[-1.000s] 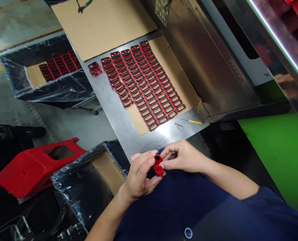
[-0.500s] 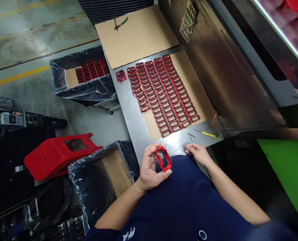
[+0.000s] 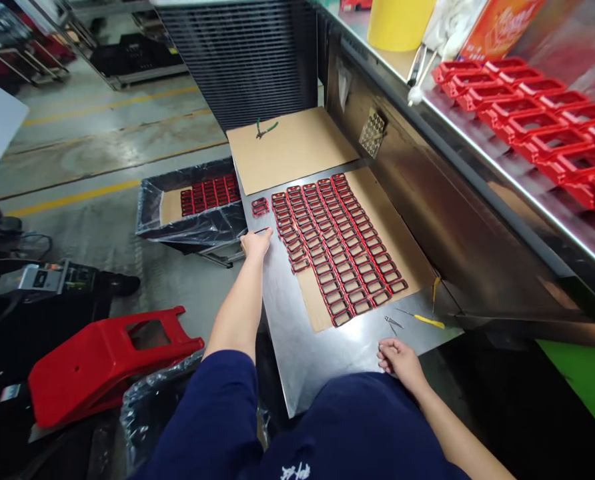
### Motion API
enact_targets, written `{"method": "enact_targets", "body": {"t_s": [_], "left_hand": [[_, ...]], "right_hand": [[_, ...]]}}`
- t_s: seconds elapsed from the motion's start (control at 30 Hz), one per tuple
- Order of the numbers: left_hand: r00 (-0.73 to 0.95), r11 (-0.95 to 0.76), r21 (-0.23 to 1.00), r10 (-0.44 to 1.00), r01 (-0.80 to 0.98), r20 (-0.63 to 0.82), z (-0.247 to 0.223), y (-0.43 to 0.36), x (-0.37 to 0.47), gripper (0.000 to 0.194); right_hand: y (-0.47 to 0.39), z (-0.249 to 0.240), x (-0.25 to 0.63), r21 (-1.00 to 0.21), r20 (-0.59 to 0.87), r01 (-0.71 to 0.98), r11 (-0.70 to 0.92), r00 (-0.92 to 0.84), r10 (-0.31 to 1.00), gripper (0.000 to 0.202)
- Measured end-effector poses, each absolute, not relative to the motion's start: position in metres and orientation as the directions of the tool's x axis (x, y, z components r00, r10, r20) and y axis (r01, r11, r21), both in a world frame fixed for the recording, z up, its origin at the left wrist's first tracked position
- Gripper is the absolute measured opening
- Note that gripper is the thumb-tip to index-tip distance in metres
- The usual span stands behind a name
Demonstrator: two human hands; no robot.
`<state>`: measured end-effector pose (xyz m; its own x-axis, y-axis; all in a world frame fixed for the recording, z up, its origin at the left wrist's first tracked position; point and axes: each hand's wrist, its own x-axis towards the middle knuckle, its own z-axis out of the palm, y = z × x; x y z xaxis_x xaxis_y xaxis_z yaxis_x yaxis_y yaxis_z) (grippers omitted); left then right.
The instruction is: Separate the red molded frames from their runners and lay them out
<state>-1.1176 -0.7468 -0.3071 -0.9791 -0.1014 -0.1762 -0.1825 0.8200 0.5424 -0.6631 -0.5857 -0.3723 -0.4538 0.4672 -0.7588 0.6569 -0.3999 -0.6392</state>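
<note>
My left hand (image 3: 256,244) is stretched out over the left edge of the metal table (image 3: 282,333), its fingers closed on a small red and black part (image 3: 263,231), mostly hidden by the hand. Just beyond it lie a couple of red and black frames (image 3: 260,207). Rows of red and black frames (image 3: 340,247) cover a cardboard sheet (image 3: 313,310) to its right. Near the table's front edge, my right hand (image 3: 397,357) rests with curled fingers; whether anything is between them is too small to tell. Small metal nippers (image 3: 393,324) and a yellow-handled tool (image 3: 429,321) lie beyond it.
Green-handled pliers (image 3: 266,129) lie on another cardboard sheet (image 3: 292,150) at the back. Left of the table stands a lined bin (image 3: 150,210) with more frames. A large red part (image 3: 92,363) is at lower left. Red frames (image 3: 532,123) line the right shelf.
My left hand has moved from in front of my body, where it held a red frame upright, out to the table's left edge. The view has tilted up, showing the shelf. My right hand stays near the front edge.
</note>
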Motion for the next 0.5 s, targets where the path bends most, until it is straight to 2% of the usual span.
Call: {"method": "enact_targets", "body": {"t_s": [0.1, 0.23, 0.4, 0.5], "left_hand": [[-0.957, 0.821, 0.496, -0.208, -0.284, -0.203, -0.312, -0.727, -1.153, 0.042], [-0.948, 0.806, 0.500, -0.256, -0.316, -0.186, -0.320, -0.712, -1.176, 0.046], [-0.938, 0.734, 0.593, -0.324, -0.330, -0.121, -0.312, -0.716, -1.177, 0.053], [-0.931, 0.673, 0.667, -0.353, -0.321, -0.091, -0.298, -0.727, -1.153, 0.048]], "right_hand": [[-0.588, -0.374, -0.665, -0.636, -0.764, 0.629, -0.447, -0.430, 0.481, 0.058], [-0.590, -0.377, -0.667, -0.638, -0.763, 0.597, -0.487, -0.403, 0.506, 0.055], [-0.592, -0.378, -0.669, -0.648, -0.755, 0.570, -0.505, -0.393, 0.525, 0.050], [-0.592, -0.378, -0.668, -0.672, -0.735, 0.537, -0.510, -0.395, 0.552, 0.051]]}}
